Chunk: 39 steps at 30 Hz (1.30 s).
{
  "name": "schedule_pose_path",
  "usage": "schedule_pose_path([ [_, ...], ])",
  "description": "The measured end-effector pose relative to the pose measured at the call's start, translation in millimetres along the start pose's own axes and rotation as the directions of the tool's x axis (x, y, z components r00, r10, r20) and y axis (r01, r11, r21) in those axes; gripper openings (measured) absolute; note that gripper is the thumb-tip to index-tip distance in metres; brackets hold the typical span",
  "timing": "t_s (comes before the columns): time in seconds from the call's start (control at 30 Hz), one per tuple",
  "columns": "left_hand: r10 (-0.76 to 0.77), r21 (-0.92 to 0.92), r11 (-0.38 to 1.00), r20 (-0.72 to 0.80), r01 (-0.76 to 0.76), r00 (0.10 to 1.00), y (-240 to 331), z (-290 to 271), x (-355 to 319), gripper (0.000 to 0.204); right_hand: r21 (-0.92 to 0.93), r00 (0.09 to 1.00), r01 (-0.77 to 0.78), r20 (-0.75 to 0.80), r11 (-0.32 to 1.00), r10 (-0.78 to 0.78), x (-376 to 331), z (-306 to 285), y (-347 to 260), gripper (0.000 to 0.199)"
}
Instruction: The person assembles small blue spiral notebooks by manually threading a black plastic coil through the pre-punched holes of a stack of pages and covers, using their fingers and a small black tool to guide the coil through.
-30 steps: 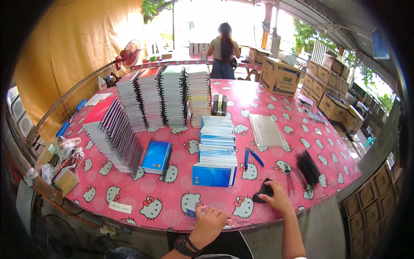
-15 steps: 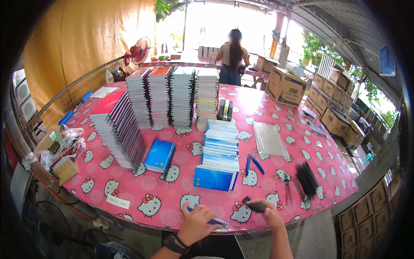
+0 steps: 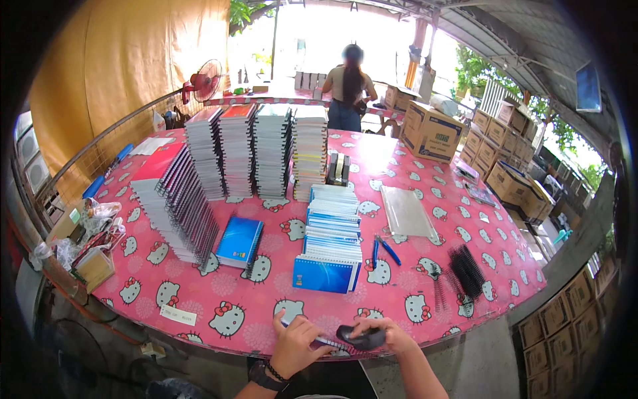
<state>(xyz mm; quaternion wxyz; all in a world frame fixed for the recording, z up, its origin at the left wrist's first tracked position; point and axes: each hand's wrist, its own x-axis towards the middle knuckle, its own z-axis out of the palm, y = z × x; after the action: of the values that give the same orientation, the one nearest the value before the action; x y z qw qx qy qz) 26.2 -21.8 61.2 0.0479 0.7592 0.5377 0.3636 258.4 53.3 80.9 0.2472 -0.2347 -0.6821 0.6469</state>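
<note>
From where I'm standing, the left hand (image 3: 297, 342) is curling over a slim notebook (image 3: 325, 341), its fingers closed on it at the near rim of the table (image 3: 262, 291). The notebook is lying mostly under that hand, with only slivers of blue cover and pale edge showing, and what seems to be a coil is running out toward the right hand (image 3: 380, 330). That hand is clasping a black tool (image 3: 364, 339), fingers wrapped over its top. The tool's tip is sitting right by the notebook's edge; I can't tell whether the 2 are touching.

I'm guessing the notebook is light, its cover smooth and a little slippery, its pages flexing easily. The coil is looking springy and easy to bend, so the flat of the cover is seeming the better place to hold, pressed down near the spine. The tool is appearing stiff and compact, best taken around its thick body.

Ahead of the left hand, a row (image 3: 322, 274) of blue notebooks is standing, with a blue pad (image 3: 240, 238) lying farther left. Beyond the right hand, pliers (image 3: 391, 251) are lying open, and black coils (image 3: 466, 270) are bunching to its right.
</note>
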Motion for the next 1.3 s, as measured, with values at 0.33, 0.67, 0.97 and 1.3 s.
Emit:
schedule_pose_path([
  [0.33, -0.336, -0.791, 0.599, -0.109, 0.123, 0.936, -39, 33, -13, 0.096, -0.474, 0.977, -0.2, -0.161, 0.858, 0.14, 23, 4, 15, 0.056],
  [0.67, -0.309, -0.79, 0.563, 0.072, 0.244, 0.948, -51, 41, -18, 0.057, 0.022, 0.996, 0.025, 0.088, 0.999, -0.027, 34, -2, 1, 0.045],
  [0.97, -0.297, -0.798, 0.533, 0.134, 0.281, 0.946, -57, 40, -21, 0.055, -0.287, 0.984, -0.173, -0.009, 0.942, 0.178, 50, 12, -3, 0.06],
  [1.3, -0.246, -0.831, 0.507, 0.114, 0.228, 0.963, -48, 31, -13, 0.054, -0.268, 0.997, -0.082, -0.012, 0.96, 0.082, 63, 20, -6, 0.046],
])
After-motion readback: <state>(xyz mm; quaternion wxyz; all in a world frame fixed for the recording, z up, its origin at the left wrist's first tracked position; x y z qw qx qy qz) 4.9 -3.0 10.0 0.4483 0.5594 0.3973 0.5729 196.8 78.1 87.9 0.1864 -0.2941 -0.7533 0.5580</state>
